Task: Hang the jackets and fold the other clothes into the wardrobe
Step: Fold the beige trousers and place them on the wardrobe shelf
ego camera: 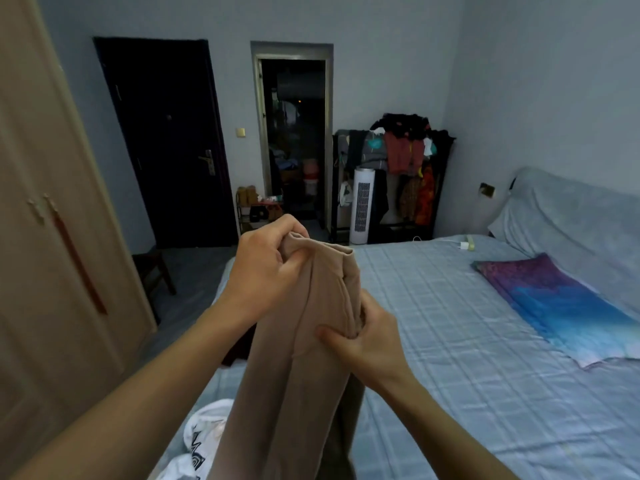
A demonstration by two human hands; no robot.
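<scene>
From the head camera, we hold a beige garment (304, 358) up over the near left edge of the bed (450, 323). Our left hand (263, 268) has its fingers curled round the bunched top hem. Our right hand (363, 337), lower, pinches a fold, thumb in front and fingers behind. A white printed garment (204, 441) lies on the bed's near corner. The wardrobe (52, 237) stands left of the bed.
</scene>
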